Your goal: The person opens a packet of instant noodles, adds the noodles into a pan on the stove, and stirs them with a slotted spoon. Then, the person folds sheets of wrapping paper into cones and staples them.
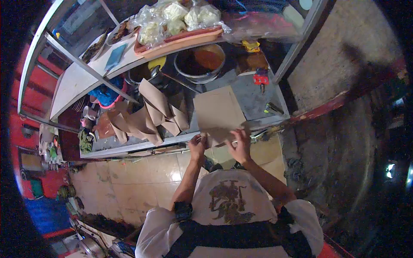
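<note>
A stack of flat brown paper sheets (218, 109) lies on the grey counter at its front edge. At the stack's near left corner is my left hand (198, 145), fingers curled and pinched on the paper. My right hand (239, 144) touches the near right part of the same paper, its fingers bent and a little apart. Left of the stack lie several folded brown paper pieces (157, 105), overlapping one another.
A metal pot of reddish food (199, 62) stands behind the paper, beside another pot with a ladle (155, 69). Bagged pale food fills an orange tray (180, 41) on the shelf above. A red object (260, 79) lies right on the counter (254, 101). A metal post (301, 43) rises at right.
</note>
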{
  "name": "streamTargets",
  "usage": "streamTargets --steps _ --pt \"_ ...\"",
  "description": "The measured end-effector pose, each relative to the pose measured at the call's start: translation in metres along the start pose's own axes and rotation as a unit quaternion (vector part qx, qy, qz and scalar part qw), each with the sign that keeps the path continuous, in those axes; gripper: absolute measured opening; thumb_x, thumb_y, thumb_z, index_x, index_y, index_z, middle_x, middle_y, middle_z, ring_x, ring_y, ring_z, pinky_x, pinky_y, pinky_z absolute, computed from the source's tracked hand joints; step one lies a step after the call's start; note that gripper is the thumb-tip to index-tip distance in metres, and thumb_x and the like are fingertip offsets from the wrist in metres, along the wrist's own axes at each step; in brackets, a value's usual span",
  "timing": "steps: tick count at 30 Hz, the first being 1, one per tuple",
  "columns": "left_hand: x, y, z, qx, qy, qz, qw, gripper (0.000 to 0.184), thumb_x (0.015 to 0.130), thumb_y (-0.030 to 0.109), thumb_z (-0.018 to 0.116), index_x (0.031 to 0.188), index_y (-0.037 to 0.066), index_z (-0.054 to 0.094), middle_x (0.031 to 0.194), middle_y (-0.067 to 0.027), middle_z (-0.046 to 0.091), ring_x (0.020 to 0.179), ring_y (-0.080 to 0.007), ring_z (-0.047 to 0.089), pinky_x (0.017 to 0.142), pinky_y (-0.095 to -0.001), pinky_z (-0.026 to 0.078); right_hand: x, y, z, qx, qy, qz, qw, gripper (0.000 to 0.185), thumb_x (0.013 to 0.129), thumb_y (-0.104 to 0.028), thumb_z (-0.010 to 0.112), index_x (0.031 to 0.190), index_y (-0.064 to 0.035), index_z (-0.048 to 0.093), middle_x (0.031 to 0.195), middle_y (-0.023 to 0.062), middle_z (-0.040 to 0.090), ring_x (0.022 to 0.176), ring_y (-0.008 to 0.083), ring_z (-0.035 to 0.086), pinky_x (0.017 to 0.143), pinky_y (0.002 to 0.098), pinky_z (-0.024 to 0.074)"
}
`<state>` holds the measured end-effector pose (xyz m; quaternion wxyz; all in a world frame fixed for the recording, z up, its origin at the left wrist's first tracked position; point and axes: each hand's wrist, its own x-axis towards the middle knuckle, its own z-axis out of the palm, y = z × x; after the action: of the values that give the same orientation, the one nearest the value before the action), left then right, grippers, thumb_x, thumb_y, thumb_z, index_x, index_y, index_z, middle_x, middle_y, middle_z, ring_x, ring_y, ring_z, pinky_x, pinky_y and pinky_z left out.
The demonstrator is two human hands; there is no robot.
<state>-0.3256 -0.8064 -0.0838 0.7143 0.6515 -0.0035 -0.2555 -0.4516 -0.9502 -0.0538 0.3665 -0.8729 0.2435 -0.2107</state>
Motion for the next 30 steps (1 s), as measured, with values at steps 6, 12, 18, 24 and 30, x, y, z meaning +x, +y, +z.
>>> streamTargets --steps 6,12,18,24,30 --pt "-0.012 -0.034 -0.009 -0.160 -0.072 -0.109 0.979 0.011 0.081 0.010 0.061 0.088 0.007 0.054 0.076 -0.0020 0.057 0.063 -0.0105 0.052 0.051 -0.0235 0.040 -0.018 0.030 0.004 0.283 0.173 0.318 0.888 0.029 0.074 -0.018 0.068 0.094 -0.0005 0.056 0.088 0.0072 0.055 0.081 0.0166 0.054 0.069 0.0297 0.0437" --pt "-0.034 -0.005 0.012 -0.436 -0.304 -0.310 0.788 0.048 0.082 0.038 0.052 0.119 0.008 0.046 0.117 -0.0077 0.051 0.107 -0.0240 0.049 0.087 -0.0371 0.041 -0.028 0.030 -0.013 0.501 0.087 0.385 0.770 0.022 0.068 -0.006 0.070 0.087 -0.0018 0.059 0.073 0.0022 0.058 0.064 0.0122 0.056 0.056 0.0248 0.0453" --pt "-0.047 -0.027 0.037 -0.356 -0.246 -0.241 0.869 0.044 0.088 0.033 0.041 0.123 0.007 0.043 0.121 -0.0102 0.049 0.109 -0.0247 0.047 0.094 -0.0411 0.038 -0.031 0.078 0.005 0.343 0.179 0.253 0.887 0.024 0.068 -0.008 0.071 0.087 0.0020 0.060 0.080 0.0035 0.060 0.070 0.0117 0.056 0.066 0.0248 0.0456" --pt "-0.056 0.007 0.064 -0.324 -0.165 -0.254 0.896 0.053 0.089 0.046 0.038 0.125 0.006 0.039 0.121 -0.0118 0.047 0.108 -0.0271 0.046 0.094 -0.0419 0.037 -0.035 0.003 -0.015 0.106 0.144 0.093 0.979 0.030 0.075 -0.016 0.066 0.100 0.0009 0.060 0.092 0.0102 0.061 0.084 0.0207 0.058 0.077 0.0320 0.0436" --pt "-0.059 0.051 0.066 -0.398 -0.215 -0.221 0.864 0.055 0.089 0.049 0.035 0.122 0.005 0.040 0.115 -0.0117 0.050 0.106 -0.0278 0.047 0.094 -0.0427 0.037 -0.030 -0.022 -0.034 0.003 -0.078 -0.175 0.981 0.054 0.077 -0.018 0.063 0.125 -0.0048 0.043 0.119 0.0138 0.052 0.112 0.0257 0.048 0.103 0.0435 0.0204"
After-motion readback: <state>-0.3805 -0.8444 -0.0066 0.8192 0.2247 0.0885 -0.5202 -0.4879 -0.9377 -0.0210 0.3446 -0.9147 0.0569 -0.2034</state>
